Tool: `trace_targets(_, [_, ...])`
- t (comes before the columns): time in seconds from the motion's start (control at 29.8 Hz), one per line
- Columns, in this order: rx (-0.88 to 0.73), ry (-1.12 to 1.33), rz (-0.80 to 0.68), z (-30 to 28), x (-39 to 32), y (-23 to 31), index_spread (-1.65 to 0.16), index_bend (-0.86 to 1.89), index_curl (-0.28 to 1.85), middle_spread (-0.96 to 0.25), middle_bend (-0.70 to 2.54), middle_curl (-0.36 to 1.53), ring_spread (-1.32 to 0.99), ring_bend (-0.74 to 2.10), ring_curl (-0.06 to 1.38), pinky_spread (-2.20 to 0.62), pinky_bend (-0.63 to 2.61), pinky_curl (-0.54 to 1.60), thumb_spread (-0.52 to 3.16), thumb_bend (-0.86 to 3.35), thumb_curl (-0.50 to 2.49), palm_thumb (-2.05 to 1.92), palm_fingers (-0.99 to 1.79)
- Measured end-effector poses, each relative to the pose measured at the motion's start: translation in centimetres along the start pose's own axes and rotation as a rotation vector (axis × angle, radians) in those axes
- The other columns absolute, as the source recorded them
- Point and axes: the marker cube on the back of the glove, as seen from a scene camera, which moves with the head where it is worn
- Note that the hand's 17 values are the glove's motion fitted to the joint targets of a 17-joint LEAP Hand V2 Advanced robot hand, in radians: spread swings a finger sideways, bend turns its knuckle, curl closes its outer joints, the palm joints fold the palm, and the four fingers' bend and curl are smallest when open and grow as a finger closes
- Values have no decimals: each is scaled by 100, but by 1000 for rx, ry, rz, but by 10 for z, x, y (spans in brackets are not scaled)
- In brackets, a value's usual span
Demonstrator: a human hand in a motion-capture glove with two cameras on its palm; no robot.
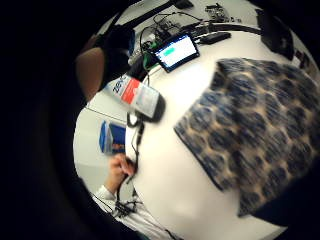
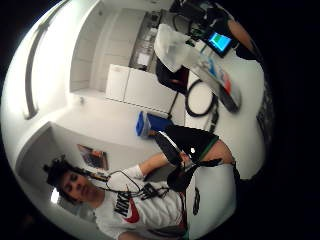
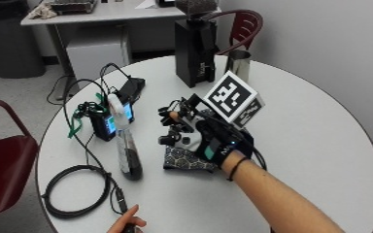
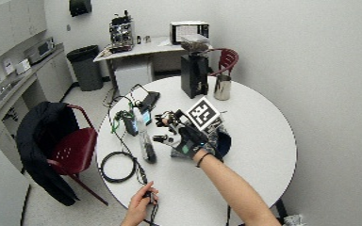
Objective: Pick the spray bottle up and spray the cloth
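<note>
While you are reaching: your gloved right hand [image 3: 202, 138] is hovering above the patterned cloth [image 3: 183, 160], fingers spread and relaxed, gripping nothing.

Cable: a black coiled cable [image 3: 70, 187] is lying at the left of the white round table [image 3: 315, 145], and your bare hand [image 3: 125, 224] is resting at the near edge beside it. You are better off keeping your reach clear of that loop.

Bottle: the spray bottle [image 3: 124, 141] is lying on its side on the table, white head [image 3: 115, 104] pointing away from you and dark base towards you, just left of your gloved hand and apart from it. In the little finger side palm view it is showing a red and white label [image 1: 131, 91].

Phone: a small lit device [image 3: 109, 121] is standing right next to the bottle's head, so you are wise to be closing on the bottle's middle, not near the head.

Approach: by my judgement you are wanting to slide left, lower the palm over the body, and wrap fingers round it before lifting.

Cloth: it is lying flat under your hand, a corner showing below the glove; once the bottle is upright, you are aiming the nozzle back down at it.

Far side: a black machine [image 3: 194, 51] and a metal cup [image 3: 238, 63] are standing well clear.
</note>
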Motion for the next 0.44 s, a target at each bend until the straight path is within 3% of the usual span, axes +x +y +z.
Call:
trace_targets(0.27, [29,489,-5,-31,8,57,-32,13,28,-6,35,40,-2,30,35,17,27,35,100,-3,30,56,69])
trace_targets(0.44, [37,594,-14,-35,12,86,-32,15,29,-5,33,40,-1,27,34,17,26,35,100,-3,30,55,68])
